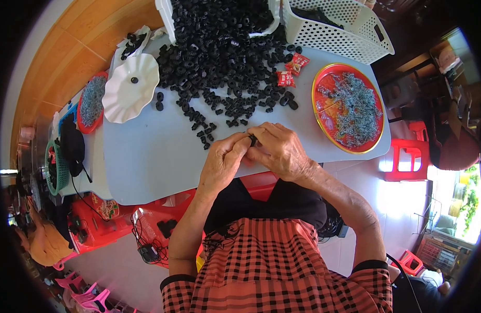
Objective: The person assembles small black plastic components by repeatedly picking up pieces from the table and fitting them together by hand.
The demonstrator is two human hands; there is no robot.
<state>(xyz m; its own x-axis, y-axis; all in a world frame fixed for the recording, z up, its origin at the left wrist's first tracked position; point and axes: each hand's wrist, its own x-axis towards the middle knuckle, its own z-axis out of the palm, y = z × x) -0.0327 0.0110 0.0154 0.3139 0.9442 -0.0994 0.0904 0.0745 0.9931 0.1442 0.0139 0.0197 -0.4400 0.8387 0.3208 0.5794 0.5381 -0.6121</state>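
Over the front edge of the grey table (146, 161), my left hand (225, 159) and my right hand (282, 151) meet with fingertips pinched together. Between them is a small black plastic part (252, 140), mostly covered by my fingers. Just beyond my hands spreads a big heap of small black plastic parts (214, 62), spilling from a white bin (166, 21). To the right, a round red tray with a gold rim (319, 122) carries many small silvery metal pieces, perhaps springs or screws. A white scalloped dish (120, 101) on the left has one black part in it.
Two red wrapped packets (286, 79) lie beside the heap. A white perforated basket (329, 44) stands at the back right. Another red tray of metal pieces (92, 104) and a green basket (57, 172) are on the left. A red stool (407, 159) stands right of the table.
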